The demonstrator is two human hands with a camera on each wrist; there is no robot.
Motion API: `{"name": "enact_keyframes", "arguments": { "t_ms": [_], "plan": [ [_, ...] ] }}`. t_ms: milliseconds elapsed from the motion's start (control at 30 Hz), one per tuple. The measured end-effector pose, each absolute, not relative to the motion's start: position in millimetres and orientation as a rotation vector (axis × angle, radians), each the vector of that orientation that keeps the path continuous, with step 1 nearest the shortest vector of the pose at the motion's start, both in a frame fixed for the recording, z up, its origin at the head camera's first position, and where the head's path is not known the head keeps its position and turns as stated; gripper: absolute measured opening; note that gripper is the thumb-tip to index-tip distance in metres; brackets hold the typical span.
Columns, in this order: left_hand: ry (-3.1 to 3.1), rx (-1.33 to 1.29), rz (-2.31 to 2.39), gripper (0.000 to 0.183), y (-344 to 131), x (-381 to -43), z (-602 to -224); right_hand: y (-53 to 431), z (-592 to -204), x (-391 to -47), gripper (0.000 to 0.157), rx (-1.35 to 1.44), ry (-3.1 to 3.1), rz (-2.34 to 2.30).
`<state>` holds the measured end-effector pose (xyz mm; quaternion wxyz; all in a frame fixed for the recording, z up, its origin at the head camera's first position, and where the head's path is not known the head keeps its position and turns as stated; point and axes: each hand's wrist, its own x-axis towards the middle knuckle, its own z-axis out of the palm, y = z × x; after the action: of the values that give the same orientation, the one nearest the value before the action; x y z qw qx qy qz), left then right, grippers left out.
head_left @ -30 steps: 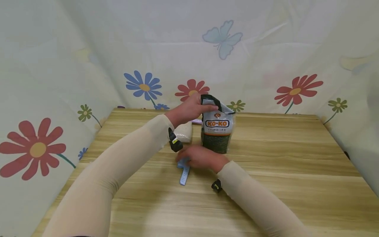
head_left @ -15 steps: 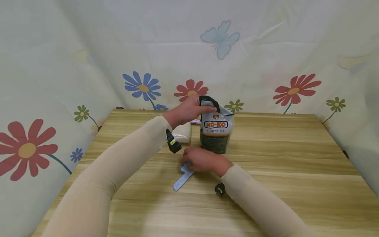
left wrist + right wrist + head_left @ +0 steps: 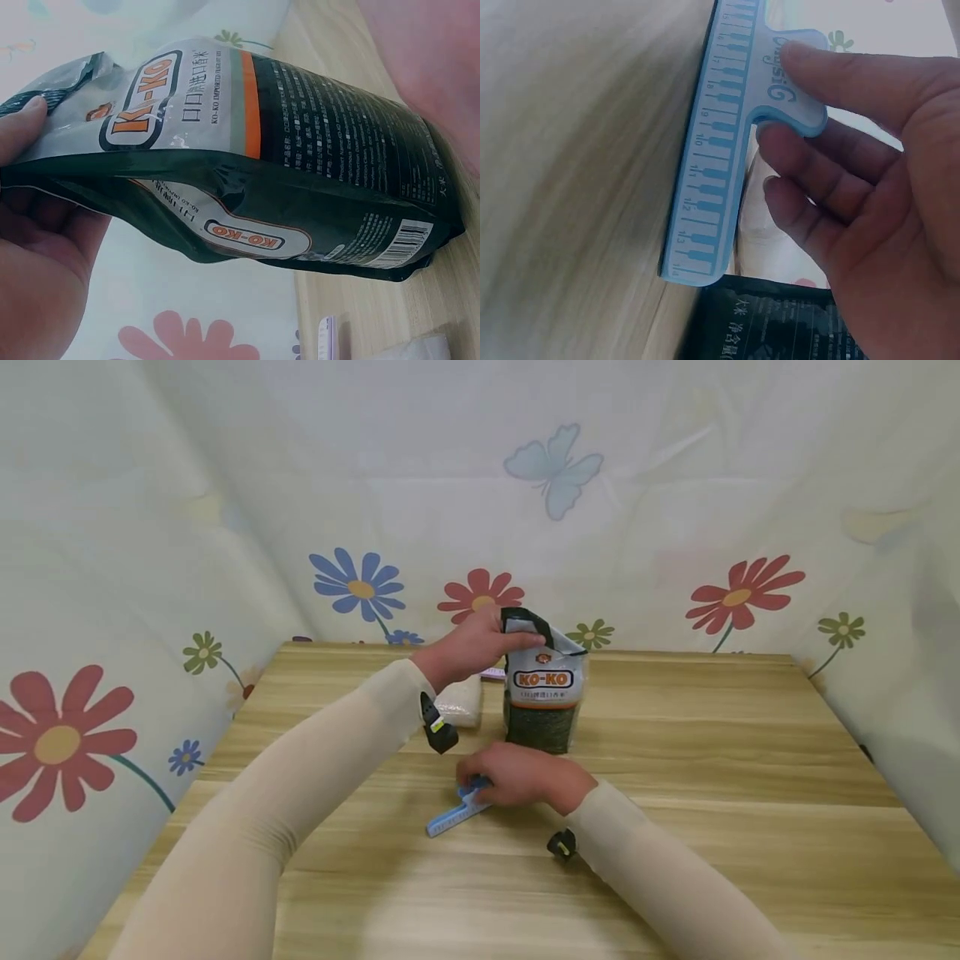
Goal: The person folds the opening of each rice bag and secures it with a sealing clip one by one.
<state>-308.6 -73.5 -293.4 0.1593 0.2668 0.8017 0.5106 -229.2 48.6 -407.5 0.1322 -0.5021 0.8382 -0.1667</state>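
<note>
A rice bag [image 3: 542,702] printed KO-KO, silver above and dark green below, stands upright on the table. Its folded top is pinched by my left hand [image 3: 468,647], thumb in front and fingers behind, as the left wrist view shows. In front of the bag my right hand [image 3: 517,774] holds a light blue clip [image 3: 712,142] by its handle, thumb on the printed word. The clip's long bar carries piano keys and ruler numbers; in the head view the clip [image 3: 453,818] lies low over the table, pointing left and toward me.
A clear pack of pale grains [image 3: 459,700] lies left of the bag, partly behind my left wrist. Behind it is a pinkish-purple ruled strip [image 3: 493,673], mostly hidden. The wooden table [image 3: 712,735] meets a flowered cloth backdrop [image 3: 637,527] at the back.
My right hand has shifted slightly right and toward me, turning the blue clip from pointing toward me to pointing left. The left hand keeps its grip on the bag's top.
</note>
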Motion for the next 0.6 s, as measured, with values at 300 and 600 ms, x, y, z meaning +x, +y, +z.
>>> {"name": "enact_keyframes", "arguments": {
  "t_ms": [300,600],
  "plan": [
    [2.301,0.751,1.503,0.026,-73.0,-309.6,-294.8,68.9,-400.0,-225.5,0.021,-1.377,2.461,-0.587],
    [2.313,0.795,1.515,0.024,-73.6,-311.5,-293.9,94.5,-399.3,-227.3,0.026,-1.283,2.506,-0.753]
  ]
}}
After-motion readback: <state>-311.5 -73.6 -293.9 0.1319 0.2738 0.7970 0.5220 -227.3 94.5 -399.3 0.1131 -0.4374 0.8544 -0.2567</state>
